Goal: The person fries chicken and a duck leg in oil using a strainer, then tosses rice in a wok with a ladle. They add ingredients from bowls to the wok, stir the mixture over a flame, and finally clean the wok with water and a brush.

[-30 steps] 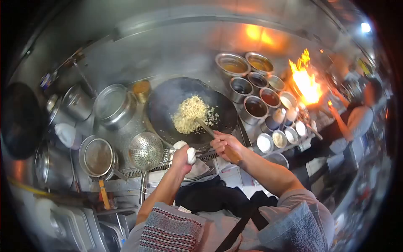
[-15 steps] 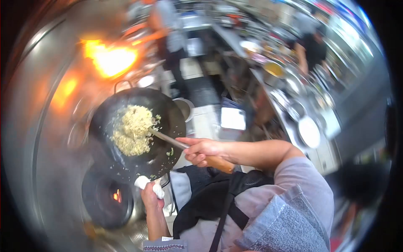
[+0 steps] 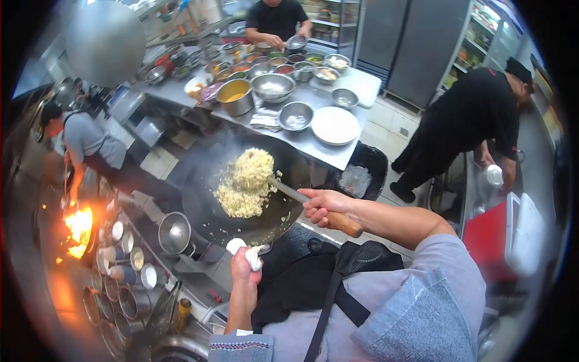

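My right hand (image 3: 322, 207) is closed around a wok tool with a steel shaft and a wooden handle (image 3: 345, 225). Its head is hidden in a mound of fried rice (image 3: 242, 202) with small green bits. The rice lies in a large dark wok (image 3: 294, 172), which is held up in the air, with steam near its far side. My left hand (image 3: 244, 274) grips a folded white cloth (image 3: 253, 259) at the wok's near rim; the wok's handle there is mostly covered by hand and cloth.
Beyond the wok, a steel table (image 3: 338, 158) carries white plates (image 3: 335, 125), a yellow-filled pot (image 3: 234, 96) and several bowls. Flames (image 3: 78, 232) burn at left near a person (image 3: 93, 142). Another person (image 3: 464, 127) bends at right behind a red cooler (image 3: 491, 238).
My view and body have turned right, away from the stove. The wok has come along, from beside the burner to near the steel table. Both hands keep their holds.
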`<state>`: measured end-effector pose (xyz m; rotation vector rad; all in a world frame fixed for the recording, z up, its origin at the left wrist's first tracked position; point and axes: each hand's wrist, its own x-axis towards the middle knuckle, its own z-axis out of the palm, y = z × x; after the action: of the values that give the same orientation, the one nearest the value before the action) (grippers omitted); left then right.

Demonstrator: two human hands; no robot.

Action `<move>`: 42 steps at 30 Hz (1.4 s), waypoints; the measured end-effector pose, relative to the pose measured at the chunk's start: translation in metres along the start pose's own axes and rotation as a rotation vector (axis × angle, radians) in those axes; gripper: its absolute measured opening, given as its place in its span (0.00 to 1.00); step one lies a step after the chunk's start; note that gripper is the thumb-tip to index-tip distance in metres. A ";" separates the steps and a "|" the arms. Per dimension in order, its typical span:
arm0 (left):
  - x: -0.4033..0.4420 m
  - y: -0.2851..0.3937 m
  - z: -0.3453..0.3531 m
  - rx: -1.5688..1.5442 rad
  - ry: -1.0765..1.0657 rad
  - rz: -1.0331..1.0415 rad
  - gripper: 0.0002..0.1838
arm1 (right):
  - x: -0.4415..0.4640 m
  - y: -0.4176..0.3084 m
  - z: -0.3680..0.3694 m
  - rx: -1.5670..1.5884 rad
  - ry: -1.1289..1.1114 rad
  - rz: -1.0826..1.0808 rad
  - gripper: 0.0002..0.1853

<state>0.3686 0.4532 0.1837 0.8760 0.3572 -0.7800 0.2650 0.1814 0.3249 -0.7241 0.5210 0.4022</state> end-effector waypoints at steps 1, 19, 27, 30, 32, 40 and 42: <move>0.025 -0.008 -0.009 0.052 -0.003 0.049 0.03 | 0.013 0.010 -0.019 0.028 0.004 -0.045 0.34; 0.027 -0.014 0.001 0.036 -0.041 0.060 0.02 | -0.026 0.043 -0.199 -1.206 0.946 -0.447 0.48; -0.028 -0.009 0.062 0.010 0.152 0.051 0.02 | -0.103 -0.114 -0.185 -1.697 1.259 -0.121 0.47; -0.011 -0.012 0.064 0.010 0.129 0.059 0.02 | -0.143 -0.138 -0.123 -1.677 1.254 -0.279 0.46; -0.012 -0.011 0.081 0.002 0.209 0.065 0.03 | -0.154 -0.135 -0.111 -1.649 1.075 -0.553 0.46; -0.053 -0.002 0.120 -0.084 0.088 -0.077 0.06 | -0.143 -0.049 -0.131 -1.656 0.136 -0.331 0.44; -0.023 -0.001 0.148 -0.281 0.279 0.213 0.09 | -0.135 -0.057 -0.097 -1.624 -0.079 -0.330 0.45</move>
<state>0.3486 0.3461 0.2860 0.7423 0.5941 -0.3978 0.1566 0.0514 0.3710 -2.3008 -0.1345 0.4942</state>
